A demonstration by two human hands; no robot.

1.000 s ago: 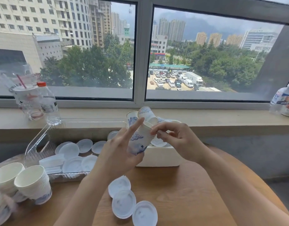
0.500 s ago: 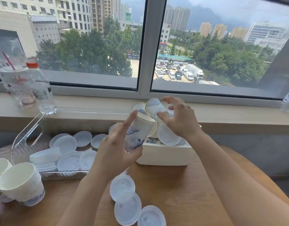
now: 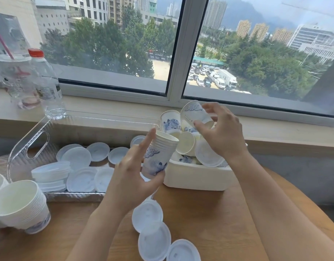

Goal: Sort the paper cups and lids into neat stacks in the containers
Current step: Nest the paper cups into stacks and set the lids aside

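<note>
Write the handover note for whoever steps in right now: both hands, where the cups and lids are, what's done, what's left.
Left hand: grips a nested stack of blue-printed white paper cups, tilted, above the table.
Right hand: reaching into the white foam box, fingers around a loose blue-printed paper cup; grip not clearly closed.
Box holds a jumble of cups plus a white plastic lid.
Clear plastic tray: a short stack of lids, other lids scattered flat.
Done: a tall cup stack stands on the round wooden table.
Left: nest the box's cups, stack tray lids and three table lids.
</note>
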